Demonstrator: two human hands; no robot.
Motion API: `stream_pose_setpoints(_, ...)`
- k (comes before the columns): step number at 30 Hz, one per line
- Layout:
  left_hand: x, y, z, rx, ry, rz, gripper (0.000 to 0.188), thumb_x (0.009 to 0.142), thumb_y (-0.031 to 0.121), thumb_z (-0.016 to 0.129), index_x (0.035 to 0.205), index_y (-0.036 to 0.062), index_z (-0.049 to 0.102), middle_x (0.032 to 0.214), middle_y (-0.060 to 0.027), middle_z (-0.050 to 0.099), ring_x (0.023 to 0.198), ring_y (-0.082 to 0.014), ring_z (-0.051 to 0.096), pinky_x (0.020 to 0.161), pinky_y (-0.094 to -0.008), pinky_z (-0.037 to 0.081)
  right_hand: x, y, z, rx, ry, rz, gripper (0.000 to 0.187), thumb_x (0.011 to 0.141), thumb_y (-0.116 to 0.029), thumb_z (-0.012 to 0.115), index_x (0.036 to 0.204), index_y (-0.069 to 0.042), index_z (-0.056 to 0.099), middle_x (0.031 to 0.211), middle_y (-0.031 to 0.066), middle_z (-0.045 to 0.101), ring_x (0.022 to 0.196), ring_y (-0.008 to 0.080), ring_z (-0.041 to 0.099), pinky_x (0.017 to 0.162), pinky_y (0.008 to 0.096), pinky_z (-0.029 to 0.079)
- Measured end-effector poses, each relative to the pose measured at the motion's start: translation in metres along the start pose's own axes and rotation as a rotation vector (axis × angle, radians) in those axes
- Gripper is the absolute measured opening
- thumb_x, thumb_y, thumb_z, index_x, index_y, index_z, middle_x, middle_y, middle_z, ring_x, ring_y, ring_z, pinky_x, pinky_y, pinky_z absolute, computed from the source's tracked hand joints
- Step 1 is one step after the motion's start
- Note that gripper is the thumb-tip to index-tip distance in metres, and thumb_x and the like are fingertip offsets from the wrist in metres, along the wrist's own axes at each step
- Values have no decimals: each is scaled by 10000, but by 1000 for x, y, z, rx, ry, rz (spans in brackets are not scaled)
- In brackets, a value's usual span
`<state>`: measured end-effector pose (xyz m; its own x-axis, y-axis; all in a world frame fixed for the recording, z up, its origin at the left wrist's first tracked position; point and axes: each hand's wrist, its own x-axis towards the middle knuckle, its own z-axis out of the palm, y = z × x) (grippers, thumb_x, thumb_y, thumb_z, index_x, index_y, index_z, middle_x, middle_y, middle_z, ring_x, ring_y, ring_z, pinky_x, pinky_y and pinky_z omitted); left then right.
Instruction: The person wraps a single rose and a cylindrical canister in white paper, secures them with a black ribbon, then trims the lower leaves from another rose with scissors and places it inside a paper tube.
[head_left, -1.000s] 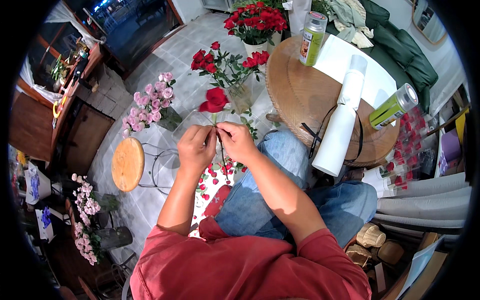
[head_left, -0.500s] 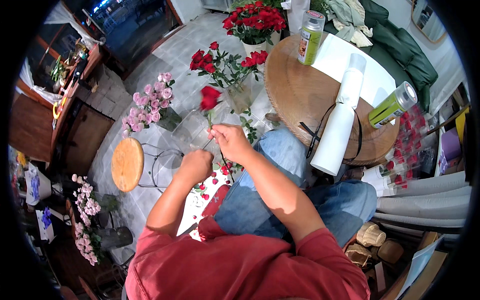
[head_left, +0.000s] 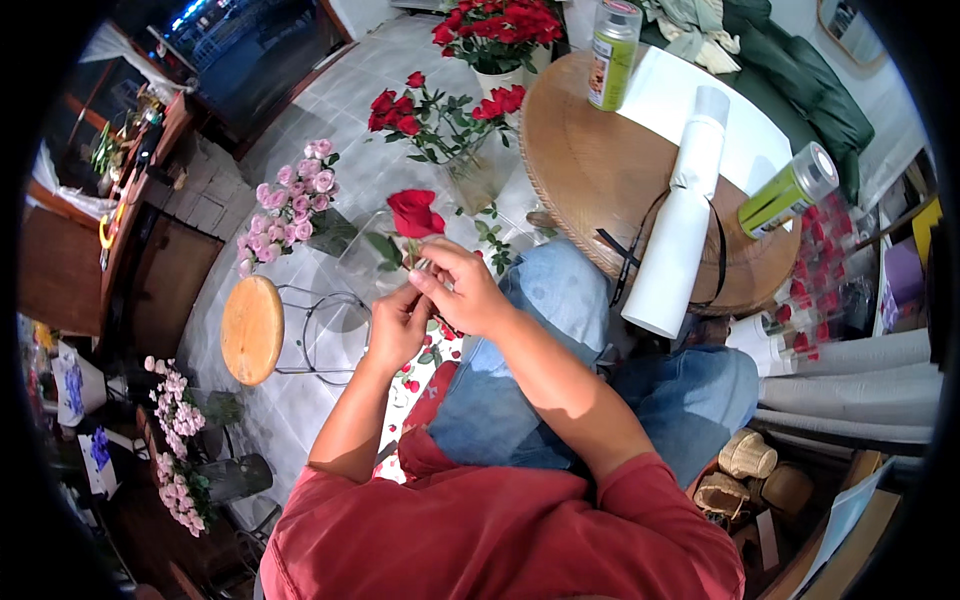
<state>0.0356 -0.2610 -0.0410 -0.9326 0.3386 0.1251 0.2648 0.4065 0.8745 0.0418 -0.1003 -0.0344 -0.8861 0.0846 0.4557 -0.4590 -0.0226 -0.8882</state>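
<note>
A single red rose [head_left: 415, 213] with green leaves stands in front of me, its bloom just above my hands. My right hand [head_left: 465, 290] is closed in a pinch on its stem, close below the bloom. Just beneath, my left hand [head_left: 398, 328] meets the right one at the stem, its fingers pressed together. What sits inside the left hand is hidden. Below the hands, a white floral-patterned surface [head_left: 395, 425] shows red blooms and green leaves; I cannot tell which are printed.
On the right, a round wooden table [head_left: 570, 150] bears a white paper roll [head_left: 665, 265], a black ribbon [head_left: 625, 265] and two spray cans [head_left: 612, 60]. Ahead stand red roses in a glass vase [head_left: 475, 180] and pink roses [head_left: 292, 205]. A wooden-topped stool [head_left: 252, 330] is at left.
The rose has come lower and turned, with its leaves now showing. My left hand has risen and moved against the right hand. The view has shifted slightly.
</note>
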Motion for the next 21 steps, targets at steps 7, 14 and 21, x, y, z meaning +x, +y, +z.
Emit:
stream_pose_setpoints(7,-4,-13,18,172,-85,58,117,966,39,644,1004,-55,701,777,-196,709,641,-230,691,617,-361,522,-10,17,-7,215,109,38,250,963,-61,690,1197,26,691,1101,83,724,972,106,652,845,273,528)
stream_pose_setpoints(14,-7,-22,16,266,-86,-18,102,944,40,663,950,-60,682,730,-197,702,627,-234,686,627,-369,532,-7,2,-15,58,45,-109,184,827,89,659,979,6,719,956,109,711,839,206,691,745,304,530)
stream_pose_setpoints(21,-12,-2,-15,27,317,269,154,904,-67,644,1056,-46,638,955,-139,675,791,-150,653,725,-281,546,-6,7,-12,82,46,-193,201,793,89,672,963,2,734,946,119,720,854,247,706,753,325,540)
